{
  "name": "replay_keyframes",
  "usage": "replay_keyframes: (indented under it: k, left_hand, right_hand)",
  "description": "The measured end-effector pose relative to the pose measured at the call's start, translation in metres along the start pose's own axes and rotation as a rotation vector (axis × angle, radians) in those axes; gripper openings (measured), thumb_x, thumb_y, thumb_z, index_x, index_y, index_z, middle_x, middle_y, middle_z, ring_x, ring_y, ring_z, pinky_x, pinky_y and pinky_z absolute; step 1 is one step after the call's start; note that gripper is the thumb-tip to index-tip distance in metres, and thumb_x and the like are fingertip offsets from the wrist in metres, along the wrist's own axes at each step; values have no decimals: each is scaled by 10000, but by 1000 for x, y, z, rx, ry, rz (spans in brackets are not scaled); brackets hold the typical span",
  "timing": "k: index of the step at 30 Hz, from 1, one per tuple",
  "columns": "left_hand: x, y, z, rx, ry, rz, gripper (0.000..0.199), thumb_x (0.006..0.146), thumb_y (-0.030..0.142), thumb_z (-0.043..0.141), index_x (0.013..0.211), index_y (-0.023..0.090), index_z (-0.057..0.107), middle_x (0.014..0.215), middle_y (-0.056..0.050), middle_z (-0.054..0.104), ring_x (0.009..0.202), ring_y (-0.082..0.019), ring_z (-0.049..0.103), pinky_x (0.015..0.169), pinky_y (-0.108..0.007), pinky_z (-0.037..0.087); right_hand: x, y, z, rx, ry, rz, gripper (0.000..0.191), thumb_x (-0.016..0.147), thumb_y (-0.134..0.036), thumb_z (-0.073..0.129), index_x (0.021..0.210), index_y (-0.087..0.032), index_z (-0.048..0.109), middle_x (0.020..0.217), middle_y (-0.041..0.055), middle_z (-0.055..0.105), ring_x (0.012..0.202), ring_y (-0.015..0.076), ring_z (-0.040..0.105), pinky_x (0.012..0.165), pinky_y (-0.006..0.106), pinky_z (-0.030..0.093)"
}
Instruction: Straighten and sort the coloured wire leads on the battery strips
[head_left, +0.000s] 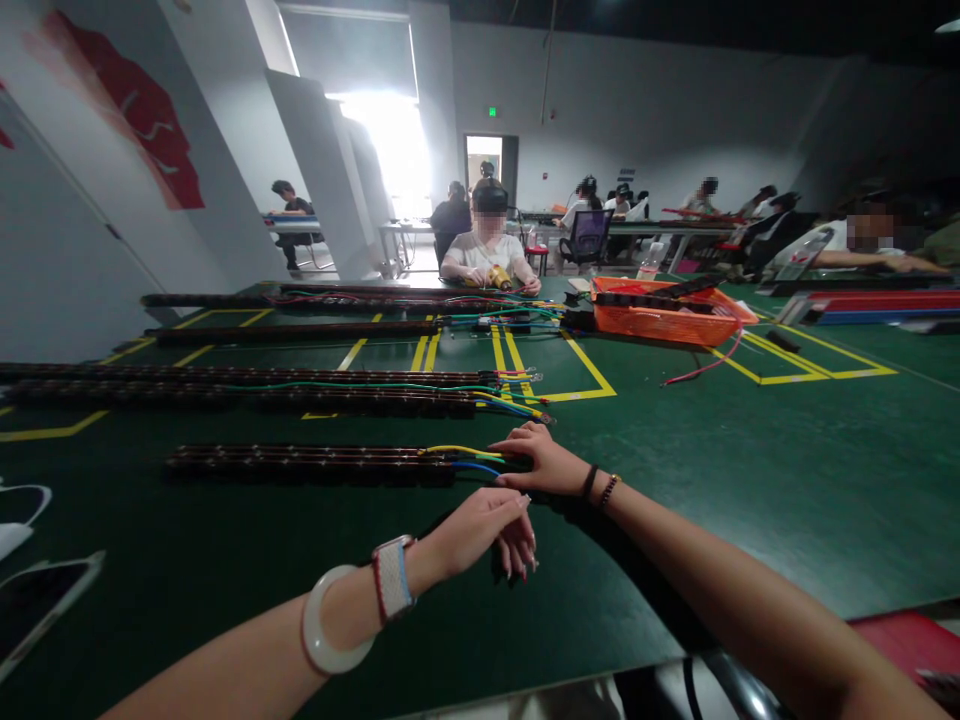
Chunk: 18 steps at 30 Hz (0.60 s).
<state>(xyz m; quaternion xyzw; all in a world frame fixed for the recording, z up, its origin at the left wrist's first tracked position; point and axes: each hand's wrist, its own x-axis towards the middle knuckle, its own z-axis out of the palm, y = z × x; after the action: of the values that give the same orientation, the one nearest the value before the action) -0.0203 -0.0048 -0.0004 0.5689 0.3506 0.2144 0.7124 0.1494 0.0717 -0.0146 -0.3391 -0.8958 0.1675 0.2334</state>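
Close in front of me a dark wiring bundle [315, 464] lies across the green table. Yellow [457, 450] and blue wires [476, 467], with a green one between, come out of its right end. The fingers and thumb of my right hand [547, 462] close around these wires; their tips are hidden under my palm. Nearer to me, my left hand [480, 530] hangs bent at the wrist, fingers drooping and slightly apart, with nothing visible in it. It is just below the wires, apart from the bundle.
More long dark bundles [300, 395] with coloured wire ends lie beyond. An orange basket [660, 325] stands at the back right. Across the table a person [491, 245] handles a yellow tool [499, 278]. A phone-like dark object [45, 610] lies at left.
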Motion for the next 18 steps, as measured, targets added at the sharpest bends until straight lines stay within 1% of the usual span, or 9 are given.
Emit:
replay_keyframes:
  k: [2,4,6,8,10,13,16,18]
  left_hand:
    - [1,0,-1,-57,34,2,436,865,493,421,732,108,578,692,-131,685,550,-180,647,504,-253,483]
    - [2,0,-2,-134,60,5,460,887,490,371,792,92,582,758,-158,689,644,-208,670,600,-301,517]
    - [3,1,-3,-210,75,-3,471,908,472,333,839,75,578,821,-186,686,738,-226,676,700,-336,521]
    - [3,4,-2,-283,106,-20,450,920,450,325,879,69,560,861,-202,679,790,-237,673,775,-368,509]
    - [4,7,-1,-354,149,-38,424,929,432,324,913,68,541,886,-210,673,821,-241,669,838,-392,488]
    - [6,8,-1,-457,178,-34,427,941,416,313,1008,55,530,942,-211,664,878,-238,660,920,-411,448]
    - [8,5,-3,-590,206,52,364,945,371,345,1103,90,515,1056,-178,643,964,-223,634,963,-416,423]
    - [10,2,-5,-670,246,120,291,941,328,383,1081,119,529,1092,-147,632,1017,-207,608,976,-401,419]
  right_hand:
    - [2,3,2,11,7,-19,292,782,-393,685,1006,-206,686,857,42,630,850,182,484,829,340,346]
    - [4,5,4,25,32,-40,198,799,-356,676,904,-190,707,821,41,639,814,169,495,789,320,350]
    - [5,5,5,36,61,-59,150,810,-322,668,865,-189,712,814,37,650,791,159,510,764,304,351]
    - [5,3,5,31,93,-76,116,821,-285,659,864,-192,713,817,32,658,783,151,523,759,295,349]
    - [4,0,4,-2,123,-91,99,834,-262,643,854,-194,712,800,29,657,767,145,525,748,288,344]
    - [3,-8,1,-111,164,-112,125,850,-285,622,814,-201,707,758,26,639,735,143,499,714,284,323]
    - [1,-17,0,-268,210,-120,156,874,-304,590,801,-220,699,735,19,618,733,147,466,710,294,297]
    - [-1,-24,1,-369,225,-139,161,891,-288,562,820,-224,692,738,20,607,740,150,453,720,304,289]
